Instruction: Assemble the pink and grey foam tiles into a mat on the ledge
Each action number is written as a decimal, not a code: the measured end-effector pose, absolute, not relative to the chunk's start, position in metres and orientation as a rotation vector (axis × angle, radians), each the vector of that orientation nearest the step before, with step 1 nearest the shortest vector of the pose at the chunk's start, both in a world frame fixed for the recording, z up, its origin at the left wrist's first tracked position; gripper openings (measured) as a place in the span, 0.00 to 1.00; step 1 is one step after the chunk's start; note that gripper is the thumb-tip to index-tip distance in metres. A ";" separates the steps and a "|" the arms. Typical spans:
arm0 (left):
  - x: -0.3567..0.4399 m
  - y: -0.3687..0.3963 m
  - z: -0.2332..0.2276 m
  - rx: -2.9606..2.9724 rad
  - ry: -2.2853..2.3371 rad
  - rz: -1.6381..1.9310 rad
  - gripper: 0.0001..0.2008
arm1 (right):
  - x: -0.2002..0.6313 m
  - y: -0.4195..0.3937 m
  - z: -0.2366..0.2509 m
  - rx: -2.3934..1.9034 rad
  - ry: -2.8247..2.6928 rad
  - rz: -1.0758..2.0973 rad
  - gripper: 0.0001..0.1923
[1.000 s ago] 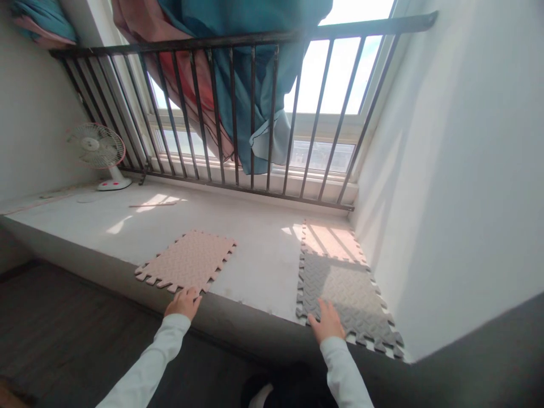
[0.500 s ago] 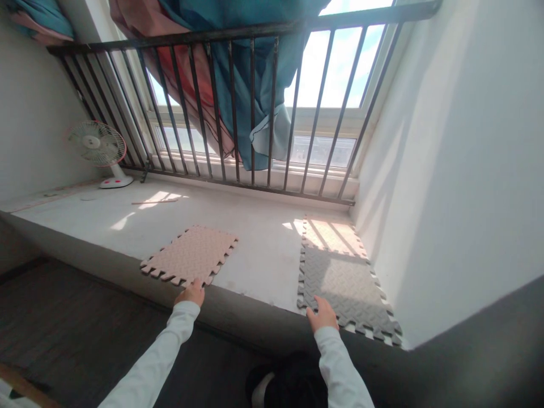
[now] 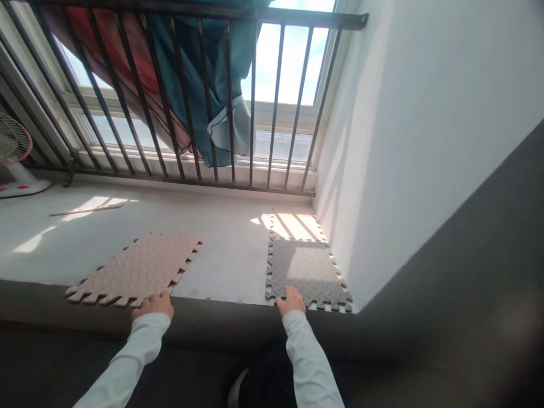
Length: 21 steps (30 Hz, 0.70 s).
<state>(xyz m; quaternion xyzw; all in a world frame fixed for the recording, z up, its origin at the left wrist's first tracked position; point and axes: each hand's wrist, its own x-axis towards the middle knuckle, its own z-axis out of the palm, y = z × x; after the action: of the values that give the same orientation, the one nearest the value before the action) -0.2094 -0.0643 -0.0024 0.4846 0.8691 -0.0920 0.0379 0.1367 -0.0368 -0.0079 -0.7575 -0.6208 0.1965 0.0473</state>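
A pink foam mat tile with toothed edges lies on the white ledge, its near edge reaching past the ledge's front. My left hand is closed on that tile's near right corner, with the fingertips partly hidden. To the right, a grey foam mat tile sits beside the wall, joined at its far edge to a pale tile in the sunlight. My right hand is at the grey tile's near left edge, thumb and fingers apart, gripping nothing that I can see.
Dark metal railing runs along the back of the ledge, before a window and a teal and pink curtain. A fan stands at the far left, and a thin stick lies nearby. A white wall bounds the right.
My view has turned to the right, so the fan now sits at the left edge. The left hand stays at the pink tile's corner and the right hand at the grey tile's near edge.
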 end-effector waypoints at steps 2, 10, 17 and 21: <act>-0.187 -0.060 0.001 1.709 2.596 -0.265 0.18 | 0.136 -0.037 -0.006 -2.323 -1.889 0.606 0.25; -0.066 0.021 0.005 2.025 1.907 0.158 0.24 | 0.139 -0.032 0.005 -2.368 -1.864 0.629 0.28; 0.005 0.135 -0.001 1.811 1.839 0.252 0.23 | 0.155 -0.006 0.005 -2.472 -1.911 0.566 0.31; 0.027 0.183 -0.011 1.754 1.833 0.266 0.19 | 0.160 0.017 0.001 -2.437 -1.969 0.505 0.31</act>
<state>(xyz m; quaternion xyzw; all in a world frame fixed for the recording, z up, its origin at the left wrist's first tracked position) 0.0268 0.1827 -0.0108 0.6579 0.6874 0.0998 0.2910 0.1598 0.0169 0.0011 -0.7679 -0.6203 0.1590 -0.0157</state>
